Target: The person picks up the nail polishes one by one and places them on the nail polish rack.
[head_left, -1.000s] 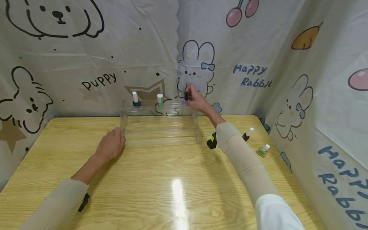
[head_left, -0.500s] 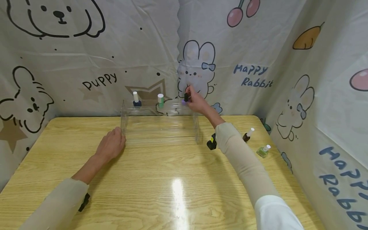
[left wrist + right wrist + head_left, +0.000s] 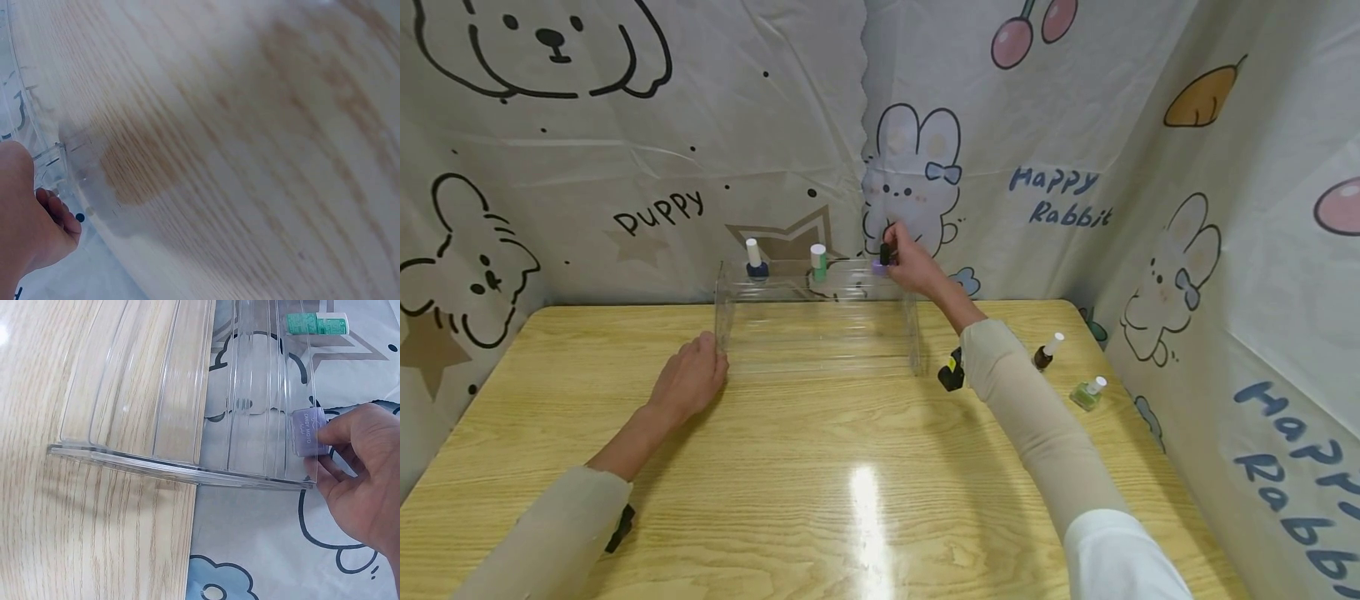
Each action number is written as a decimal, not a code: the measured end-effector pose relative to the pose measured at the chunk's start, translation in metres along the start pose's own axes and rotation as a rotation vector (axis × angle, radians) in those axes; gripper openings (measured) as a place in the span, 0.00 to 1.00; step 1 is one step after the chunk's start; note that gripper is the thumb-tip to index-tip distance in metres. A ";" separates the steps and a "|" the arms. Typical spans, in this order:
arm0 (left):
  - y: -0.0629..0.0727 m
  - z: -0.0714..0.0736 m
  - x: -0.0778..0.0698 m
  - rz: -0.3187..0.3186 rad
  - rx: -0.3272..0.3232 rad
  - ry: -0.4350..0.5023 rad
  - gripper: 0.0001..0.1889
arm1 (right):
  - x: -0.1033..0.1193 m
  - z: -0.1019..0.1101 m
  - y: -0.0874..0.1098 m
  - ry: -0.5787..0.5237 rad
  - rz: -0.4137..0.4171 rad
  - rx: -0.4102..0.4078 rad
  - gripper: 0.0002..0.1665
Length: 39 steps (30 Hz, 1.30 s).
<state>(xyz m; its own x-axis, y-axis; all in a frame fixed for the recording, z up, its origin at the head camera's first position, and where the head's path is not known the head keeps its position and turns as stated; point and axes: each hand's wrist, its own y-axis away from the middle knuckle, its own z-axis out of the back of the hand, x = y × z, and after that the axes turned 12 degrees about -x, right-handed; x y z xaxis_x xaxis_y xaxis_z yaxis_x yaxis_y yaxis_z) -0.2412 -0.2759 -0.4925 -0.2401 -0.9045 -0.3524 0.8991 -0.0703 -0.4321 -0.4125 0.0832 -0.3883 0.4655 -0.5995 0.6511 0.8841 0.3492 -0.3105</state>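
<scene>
A clear acrylic tiered rack (image 3: 722,304) stands at the back of the wooden table. My left hand (image 3: 688,375) grips its left side low down; the left wrist view has the thumb and curled fingers at a clear corner. At the rack's top right, my right hand (image 3: 916,262) pinches a purple nail polish bottle (image 3: 307,432) with a black cap, upright on the top tier. Fingers partly cover the cap. Along that tier stand a dark blue nail polish bottle (image 3: 757,269) at the left and a green one (image 3: 818,262) near the middle, both white-capped.
Right of the rack lie a dark brown nail polish bottle (image 3: 1042,358) and a yellow-green one (image 3: 1085,396). A black object with a yellow mark (image 3: 952,372) shows beside the right sleeve. Printed cloth (image 3: 790,125) hangs behind and along the sides.
My right hand shifts very slightly at the purple nail polish bottle, which stays at the same end of the top tier. The left hand and rack keep their place.
</scene>
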 end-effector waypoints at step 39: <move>0.000 0.003 -0.002 0.025 0.029 0.012 0.10 | 0.010 0.024 0.012 0.084 -0.107 -0.023 0.29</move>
<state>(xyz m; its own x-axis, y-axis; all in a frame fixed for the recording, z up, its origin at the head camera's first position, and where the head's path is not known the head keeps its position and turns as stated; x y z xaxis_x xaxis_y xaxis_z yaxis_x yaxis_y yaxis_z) -0.2392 -0.2758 -0.4893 -0.2221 -0.9009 -0.3730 0.9150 -0.0605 -0.3989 -0.3982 0.0989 -0.3685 0.3695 -0.6909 0.6214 0.9291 0.2644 -0.2585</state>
